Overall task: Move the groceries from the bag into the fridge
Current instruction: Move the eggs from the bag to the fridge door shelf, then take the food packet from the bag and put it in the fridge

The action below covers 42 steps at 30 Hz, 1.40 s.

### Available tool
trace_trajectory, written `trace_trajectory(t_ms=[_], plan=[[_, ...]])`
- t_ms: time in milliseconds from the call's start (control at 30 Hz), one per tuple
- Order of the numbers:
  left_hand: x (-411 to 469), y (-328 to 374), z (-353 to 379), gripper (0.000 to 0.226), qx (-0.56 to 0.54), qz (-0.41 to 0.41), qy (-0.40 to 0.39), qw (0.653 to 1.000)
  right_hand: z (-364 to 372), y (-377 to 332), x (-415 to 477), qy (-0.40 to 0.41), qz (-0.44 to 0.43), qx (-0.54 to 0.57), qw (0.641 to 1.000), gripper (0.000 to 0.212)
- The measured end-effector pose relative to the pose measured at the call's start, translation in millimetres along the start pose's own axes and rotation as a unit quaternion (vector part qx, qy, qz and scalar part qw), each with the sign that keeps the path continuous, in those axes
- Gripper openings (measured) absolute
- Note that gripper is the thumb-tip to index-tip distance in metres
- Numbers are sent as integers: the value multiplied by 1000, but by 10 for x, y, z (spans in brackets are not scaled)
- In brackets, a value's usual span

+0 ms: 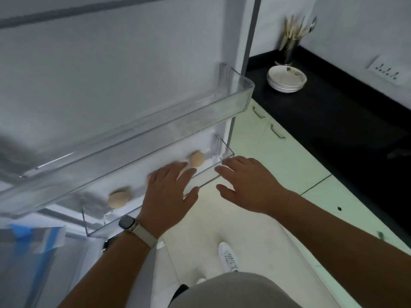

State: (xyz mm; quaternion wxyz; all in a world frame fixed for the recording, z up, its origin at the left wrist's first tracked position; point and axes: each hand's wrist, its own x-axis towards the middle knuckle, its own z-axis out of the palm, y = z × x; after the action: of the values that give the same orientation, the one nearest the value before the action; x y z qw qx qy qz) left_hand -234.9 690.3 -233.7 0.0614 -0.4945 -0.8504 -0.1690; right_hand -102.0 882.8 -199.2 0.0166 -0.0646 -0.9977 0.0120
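The open fridge door (111,74) fills the left of the view, with two clear door shelves. The upper shelf (222,103) holds nothing I can see. On the lower shelf (213,174) lie tan eggs: one at the right (196,158), one at the left (119,197), and another mostly hidden behind my fingers. My left hand (169,192), with a watch on the wrist, hovers flat over the lower shelf's front rim, fingers spread. My right hand (249,185) is spread beside the shelf's right end and holds nothing. No bag is in view.
A black counter (333,112) runs along the right with stacked white plates (287,78) and a utensil holder (291,41). Pale green cabinet doors (278,152) sit below it. My white shoe (228,256) stands on the light floor. A blue and white item (37,236) shows at the lower left.
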Motion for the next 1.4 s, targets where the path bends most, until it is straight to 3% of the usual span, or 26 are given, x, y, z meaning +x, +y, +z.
trace_trajectory(t_ms=[433,733,1000,1400], plan=[[-203,615,218,42,-89,177,-23,980,-78,-336,-1295,-50,221,-34,973,54],[-176,1560,274,42,-127,300,-46,944,-307,-302,-2330,-15,357,-54,933,54],[-468,3011,199,45,-114,413,-70,901,-527,-312,-3881,5,486,-61,872,55],[-1712,5434,198,49,-111,547,-105,823,-514,-632,-6502,61,610,-43,789,51]])
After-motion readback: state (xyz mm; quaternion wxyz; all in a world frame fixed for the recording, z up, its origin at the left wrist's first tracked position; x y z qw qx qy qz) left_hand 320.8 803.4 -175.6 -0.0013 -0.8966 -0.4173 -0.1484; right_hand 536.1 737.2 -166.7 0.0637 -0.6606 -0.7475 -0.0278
